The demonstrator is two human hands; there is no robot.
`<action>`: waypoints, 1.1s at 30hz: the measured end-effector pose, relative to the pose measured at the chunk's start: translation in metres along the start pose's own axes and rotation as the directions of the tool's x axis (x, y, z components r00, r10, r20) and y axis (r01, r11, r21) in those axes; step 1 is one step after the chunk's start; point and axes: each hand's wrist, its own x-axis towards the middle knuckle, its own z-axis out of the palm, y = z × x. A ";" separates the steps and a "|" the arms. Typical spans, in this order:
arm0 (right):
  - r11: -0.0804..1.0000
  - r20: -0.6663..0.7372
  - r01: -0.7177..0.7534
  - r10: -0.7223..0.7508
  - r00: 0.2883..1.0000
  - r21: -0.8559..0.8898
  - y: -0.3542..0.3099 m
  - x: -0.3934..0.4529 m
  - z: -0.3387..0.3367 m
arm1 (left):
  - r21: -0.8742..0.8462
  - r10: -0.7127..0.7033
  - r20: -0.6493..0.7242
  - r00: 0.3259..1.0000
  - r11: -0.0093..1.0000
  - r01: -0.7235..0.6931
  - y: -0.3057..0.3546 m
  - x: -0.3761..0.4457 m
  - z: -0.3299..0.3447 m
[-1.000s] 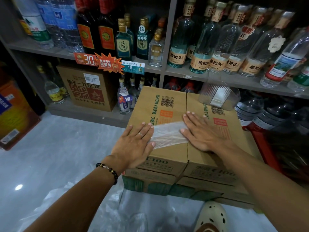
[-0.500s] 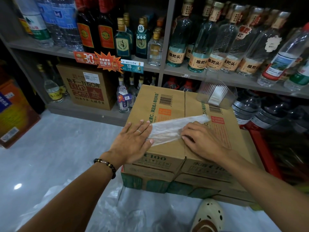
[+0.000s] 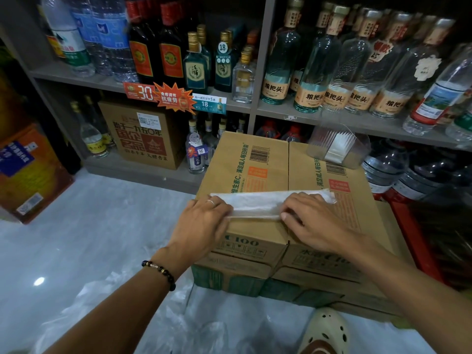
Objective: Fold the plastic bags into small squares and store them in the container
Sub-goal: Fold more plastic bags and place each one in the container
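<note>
A clear plastic bag (image 3: 258, 204), folded into a long narrow strip, lies across the top of the cardboard boxes (image 3: 245, 172). My left hand (image 3: 204, 223) pinches the strip's left end, fingers curled over its near edge. My right hand (image 3: 309, 218) grips the near edge further right, fingertips tucked under the fold. The strip's right end pokes out beyond my right hand. A clear plastic container (image 3: 337, 146) stands at the back right of the boxes with several folded bags standing in it.
Shelves of glass bottles (image 3: 306, 72) rise right behind the boxes. More loose plastic bags (image 3: 158, 315) lie on the pale floor below my arms. A beige clog (image 3: 329, 333) shows at the bottom. Brown cartons (image 3: 143, 134) stand at the left.
Both hands went from pressing flat on the bag to gripping its near edge. The strip has been folded lengthwise and now lies longer and narrower across the boxes.
</note>
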 end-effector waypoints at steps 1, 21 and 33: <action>0.997 0.025 -0.056 0.055 0.998 0.059 0.000 0.001 -0.001 | -0.043 -0.016 -0.014 1.000 0.999 0.015 -0.001 0.002 0.000; 0.837 -0.016 -0.362 0.403 0.915 0.411 0.006 0.046 -0.001 | 0.158 0.103 -0.033 0.994 0.983 -0.096 -0.001 0.008 0.005; 0.857 -0.217 -0.455 0.504 0.836 0.240 0.001 0.049 0.005 | 0.209 -0.024 0.209 0.978 0.978 -0.021 -0.005 0.007 0.008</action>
